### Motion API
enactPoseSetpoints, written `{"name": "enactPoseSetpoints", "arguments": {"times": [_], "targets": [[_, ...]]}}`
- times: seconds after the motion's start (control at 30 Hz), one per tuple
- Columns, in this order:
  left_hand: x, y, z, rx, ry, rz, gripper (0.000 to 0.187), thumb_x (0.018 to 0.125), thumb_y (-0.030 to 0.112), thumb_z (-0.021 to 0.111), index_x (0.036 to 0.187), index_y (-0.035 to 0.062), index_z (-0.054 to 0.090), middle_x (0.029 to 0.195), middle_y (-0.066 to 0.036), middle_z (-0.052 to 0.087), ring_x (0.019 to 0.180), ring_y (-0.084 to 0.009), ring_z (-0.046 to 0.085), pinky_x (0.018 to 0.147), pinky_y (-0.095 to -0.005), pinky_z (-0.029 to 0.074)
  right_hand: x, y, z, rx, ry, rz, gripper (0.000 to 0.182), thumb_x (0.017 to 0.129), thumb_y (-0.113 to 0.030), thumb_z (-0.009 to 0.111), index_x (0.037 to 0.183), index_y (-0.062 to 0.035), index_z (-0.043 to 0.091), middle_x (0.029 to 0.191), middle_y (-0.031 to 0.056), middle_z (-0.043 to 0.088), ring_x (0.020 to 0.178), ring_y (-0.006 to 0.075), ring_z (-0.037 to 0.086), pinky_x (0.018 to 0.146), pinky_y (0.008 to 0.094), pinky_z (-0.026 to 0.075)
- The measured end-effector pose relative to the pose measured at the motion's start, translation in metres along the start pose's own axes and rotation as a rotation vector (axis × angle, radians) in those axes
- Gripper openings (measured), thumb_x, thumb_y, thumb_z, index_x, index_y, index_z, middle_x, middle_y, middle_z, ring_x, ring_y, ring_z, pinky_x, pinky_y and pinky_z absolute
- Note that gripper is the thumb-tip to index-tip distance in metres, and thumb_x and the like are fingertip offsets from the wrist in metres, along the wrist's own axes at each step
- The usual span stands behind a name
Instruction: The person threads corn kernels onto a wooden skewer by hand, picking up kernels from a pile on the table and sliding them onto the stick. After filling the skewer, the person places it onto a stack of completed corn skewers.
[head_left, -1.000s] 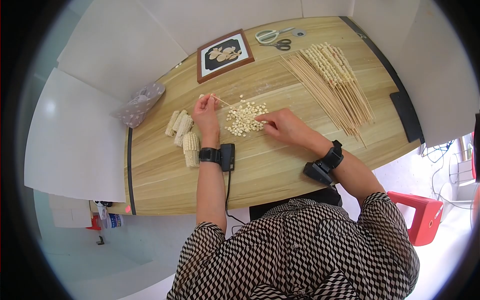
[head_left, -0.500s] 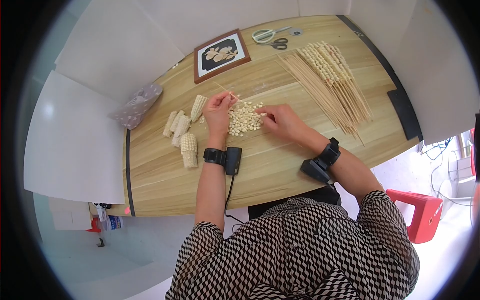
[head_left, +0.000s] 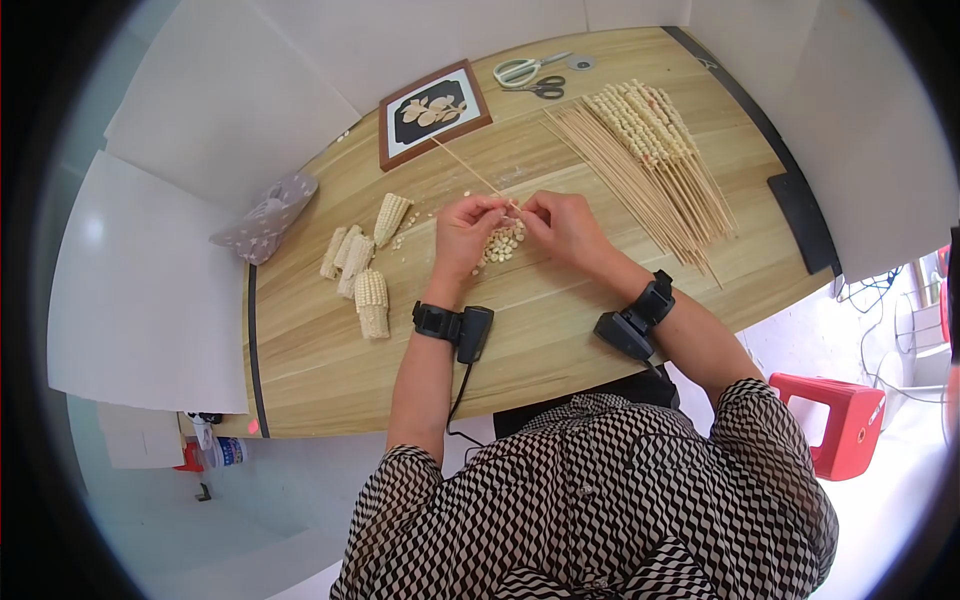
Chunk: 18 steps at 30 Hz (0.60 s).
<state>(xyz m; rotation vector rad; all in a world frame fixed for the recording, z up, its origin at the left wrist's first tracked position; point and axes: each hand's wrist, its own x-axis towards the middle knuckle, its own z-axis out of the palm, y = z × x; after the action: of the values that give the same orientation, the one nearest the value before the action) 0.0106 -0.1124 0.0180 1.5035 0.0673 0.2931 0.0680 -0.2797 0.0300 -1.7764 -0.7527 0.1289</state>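
Note:
My left hand (head_left: 468,238) is closed in a pinch round a thin wooden skewer (head_left: 465,163), which slants up and left towards the picture frame. Against its lower end, the fingertips of my right hand (head_left: 568,230) are pinched together on a small pale bit that looks like a corn kernel; the fingers hide most of it. Directly below both hands lies a pile of loose corn kernels (head_left: 500,246), partly covered by them. Left of the pile, a partly stripped corn cob (head_left: 391,219) and another cob with kernels (head_left: 371,290) rest near several bare cob pieces (head_left: 354,252).
Several skewers threaded with kernels (head_left: 640,120) lie at the right beside bare skewers (head_left: 610,170). White-handled scissors (head_left: 518,71), black scissors (head_left: 547,88) and a framed flower picture (head_left: 436,112) are at the back. A grey patterned cloth (head_left: 268,220) sits at the left edge.
My right hand has left the kernel pile and moved up to the skewer's lower end. My left hand has shifted right with the skewer, so the hands now meet.

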Motion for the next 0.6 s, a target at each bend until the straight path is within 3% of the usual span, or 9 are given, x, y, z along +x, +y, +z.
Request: {"name": "enactPoseSetpoints", "arguments": {"times": [0.07, 0.17, 0.23, 0.27, 0.33, 0.43, 0.6], "targets": [[-0.001, 0.001, 0.001, 0.033, -0.071, -0.029, 0.013, 0.087, -0.002, 0.055, 0.097, -0.0039, 0.063, 0.094, -0.011, 0.067, 0.081, -0.0139, 0.065, 0.073, -0.0244, 0.055, 0.000, 0.001, 0.000, -0.046, 0.028, -0.010, 0.014, 0.080, -0.011, 0.060, 0.078, 0.0025, 0.063, 0.068, 0.0189, 0.062, 0.061, 0.0313, 0.062, 0.057, 0.0365, 0.048], [0.001, -0.001, 0.001, 0.099, 0.034, -0.031, 0.012, 0.089, 0.002, 0.056, 0.098, -0.0031, 0.063, 0.092, -0.007, 0.066, 0.081, -0.0126, 0.063, 0.070, -0.0245, 0.054, 0.001, 0.002, -0.001, -0.042, 0.050, -0.057, 0.014, 0.080, -0.011, 0.059, 0.077, 0.0022, 0.062, 0.069, 0.0192, 0.062, 0.063, 0.0331, 0.062, 0.058, 0.0377, 0.048], [0.008, -0.013, -0.013, 0.346, 0.336, 0.060, 0.013, 0.087, 0.004, 0.059, 0.097, -0.0021, 0.064, 0.092, -0.008, 0.067, 0.076, -0.0123, 0.063, 0.066, -0.0244, 0.051, 0.002, 0.002, -0.002, -0.052, 0.052, -0.069, 0.014, 0.080, -0.011, 0.059, 0.077, 0.0022, 0.062, 0.069, 0.0191, 0.062, 0.063, 0.0332, 0.062, 0.058, 0.0378, 0.048], [0.011, -0.012, -0.019, 0.347, 0.335, 0.060, 0.013, 0.087, 0.004, 0.059, 0.097, -0.0021, 0.064, 0.092, -0.008, 0.067, 0.076, -0.0123, 0.063, 0.066, -0.0244, 0.051, 0.002, 0.002, -0.003, -0.062, 0.055, -0.081, 0.014, 0.079, -0.011, 0.058, 0.076, 0.0021, 0.062, 0.069, 0.0190, 0.062, 0.064, 0.0334, 0.061, 0.059, 0.0379, 0.048], [0.015, -0.008, -0.031, 0.911, 0.328, 0.274, 0.014, 0.082, 0.005, 0.062, 0.095, 0.0000, 0.066, 0.086, -0.010, 0.065, 0.072, -0.0179, 0.062, 0.063, -0.0284, 0.048, 0.002, 0.002, -0.004, -0.064, 0.042, -0.068, 0.013, 0.079, -0.011, 0.058, 0.076, 0.0020, 0.062, 0.070, 0.0189, 0.062, 0.064, 0.0335, 0.061, 0.059, 0.0380, 0.048], [0.022, -0.016, -0.038, 1.154, 0.293, 0.342, 0.014, 0.078, 0.006, 0.063, 0.091, 0.0022, 0.067, 0.080, -0.013, 0.060, 0.072, -0.0254, 0.059, 0.065, -0.0333, 0.046, 0.002, 0.003, -0.004, -0.072, 0.021, -0.057, 0.013, 0.079, -0.011, 0.058, 0.076, 0.0018, 0.062, 0.070, 0.0189, 0.062, 0.065, 0.0340, 0.061, 0.060, 0.0385, 0.048], [0.022, -0.018, -0.043, 1.163, 0.209, 0.285, 0.014, 0.078, 0.007, 0.063, 0.091, 0.0022, 0.067, 0.077, -0.012, 0.057, 0.071, -0.0271, 0.057, 0.065, -0.0344, 0.046, 0.002, 0.004, -0.004, -0.089, 0.024, -0.057, 0.014, 0.080, -0.012, 0.058, 0.078, 0.0013, 0.062, 0.071, 0.0191, 0.062, 0.066, 0.0349, 0.061, 0.061, 0.0395, 0.048]]}}
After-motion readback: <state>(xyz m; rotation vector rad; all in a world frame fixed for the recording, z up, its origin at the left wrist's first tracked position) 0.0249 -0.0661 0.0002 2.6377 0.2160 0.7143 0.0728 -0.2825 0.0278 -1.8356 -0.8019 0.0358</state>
